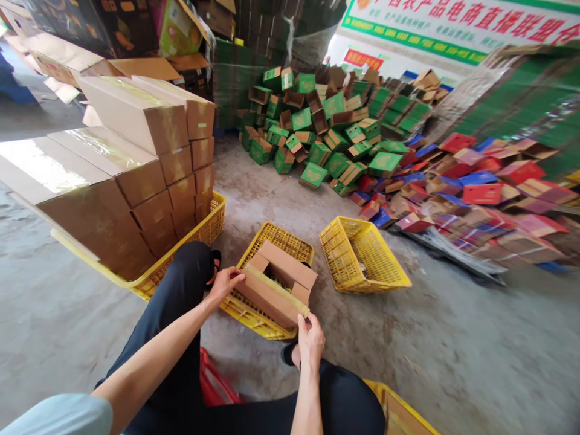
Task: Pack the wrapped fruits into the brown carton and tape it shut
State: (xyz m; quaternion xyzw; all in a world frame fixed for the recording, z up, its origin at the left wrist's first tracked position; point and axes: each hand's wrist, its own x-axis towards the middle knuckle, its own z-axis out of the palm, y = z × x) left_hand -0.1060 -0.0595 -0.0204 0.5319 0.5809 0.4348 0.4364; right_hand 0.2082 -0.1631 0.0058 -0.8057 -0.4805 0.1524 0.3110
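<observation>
A brown cardboard box (269, 297) rests on an upturned yellow plastic crate (254, 317) between my knees. Its flaps (290, 264) are only partly folded in, and a dark gap shows at the middle. Along the near flap's edge runs a yellowish strip of packing tape (283, 294). My left hand (225, 284) pinches the strip's left end at the box's corner. At the opposite corner, my right hand (310, 336) pinches the right end between thumb and fingers. The box's contents cannot be made out.
Taped brown boxes (154, 124) are stacked in a large yellow crate (212, 223) on my left. Another yellow crate (362, 254) stands ahead to the right. Piles of green cartons (315, 174) and red and blue cartons (483, 193) lie beyond. Something red (212, 383) is beneath me.
</observation>
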